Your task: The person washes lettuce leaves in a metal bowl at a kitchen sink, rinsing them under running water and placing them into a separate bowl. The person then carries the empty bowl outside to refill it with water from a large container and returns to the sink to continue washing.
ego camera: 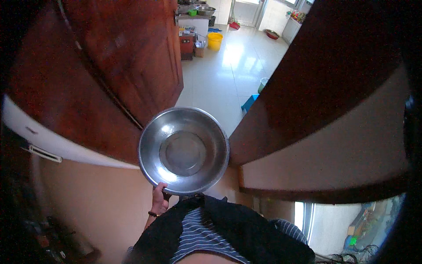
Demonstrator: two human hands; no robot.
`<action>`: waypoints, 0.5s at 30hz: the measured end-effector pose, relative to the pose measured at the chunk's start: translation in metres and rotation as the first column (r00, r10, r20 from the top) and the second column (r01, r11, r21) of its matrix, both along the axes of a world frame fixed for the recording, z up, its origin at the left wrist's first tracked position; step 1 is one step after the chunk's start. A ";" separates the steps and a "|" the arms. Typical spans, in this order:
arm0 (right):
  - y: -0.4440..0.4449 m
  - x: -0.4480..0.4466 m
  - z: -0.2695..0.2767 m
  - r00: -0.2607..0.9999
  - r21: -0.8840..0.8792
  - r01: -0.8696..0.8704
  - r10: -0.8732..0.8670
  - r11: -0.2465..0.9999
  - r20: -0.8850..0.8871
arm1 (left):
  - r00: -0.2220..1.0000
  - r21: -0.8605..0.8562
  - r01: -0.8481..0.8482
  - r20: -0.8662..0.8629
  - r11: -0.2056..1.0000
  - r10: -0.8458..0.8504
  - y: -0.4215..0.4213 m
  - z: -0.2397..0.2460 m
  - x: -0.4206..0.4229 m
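A wide, round stainless-steel basin [183,153] is held out in front of my body. Its shiny inside faces up, and I see nothing in it. My left hand [159,199] grips the near left of its rim, thumb over the edge and the other fingers hidden beneath; a dark bead bracelet circles the wrist. My right hand is out of view. Past the basin is a doorway with an open reddish-brown wooden door [138,49] on the left.
Dark wooden door frame [306,72] on the right. Beyond the doorway lies a glossy tiled floor [214,76] with a yellow bucket [215,42], a red dustpan [234,25], a basin [272,34], a blue plastic item [250,103] and a pail [262,85]. A counter [194,21] stands at the far left.
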State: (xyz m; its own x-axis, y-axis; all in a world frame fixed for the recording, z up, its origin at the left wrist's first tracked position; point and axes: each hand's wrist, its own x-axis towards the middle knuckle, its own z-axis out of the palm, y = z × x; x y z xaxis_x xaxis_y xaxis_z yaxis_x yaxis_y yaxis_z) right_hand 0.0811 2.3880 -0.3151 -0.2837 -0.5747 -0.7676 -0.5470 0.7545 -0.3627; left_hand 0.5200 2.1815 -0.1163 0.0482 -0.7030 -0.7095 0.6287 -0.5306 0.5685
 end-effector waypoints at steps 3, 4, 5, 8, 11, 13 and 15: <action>-0.097 -0.027 -0.011 0.999 -0.211 -0.031 0.032 0.977 0.005 | 0.998 0.003 -0.004 -0.063 1.000 0.004 0.000 0.014 -0.020; -0.138 -0.028 -0.009 0.999 -0.318 -0.006 0.022 0.948 0.049 | 0.998 0.002 -0.012 -0.065 1.000 0.012 -0.001 0.032 -0.028; -0.175 -0.029 -0.007 0.996 -0.410 0.026 0.011 0.912 0.088 | 0.997 -0.007 -0.009 -0.073 1.000 0.008 -0.005 0.052 -0.040; -0.254 0.016 0.012 0.952 -0.321 0.055 0.047 0.945 0.301 | 0.999 -0.003 -0.048 -0.019 0.999 0.048 0.009 0.067 -0.045; -0.323 0.037 0.044 0.955 -0.369 -0.165 0.241 0.915 0.171 | 0.999 -0.060 -0.045 -0.009 0.997 0.045 -0.038 0.044 -0.050; -0.328 0.016 0.060 0.922 -0.374 -0.354 0.387 0.857 0.016 | 1.000 -0.071 -0.013 0.010 0.997 0.014 -0.062 0.039 -0.052; -0.299 -0.009 0.071 0.860 -0.333 -0.498 0.506 0.801 -0.069 | 0.999 0.035 0.019 0.027 0.999 -0.020 -0.080 0.079 -0.056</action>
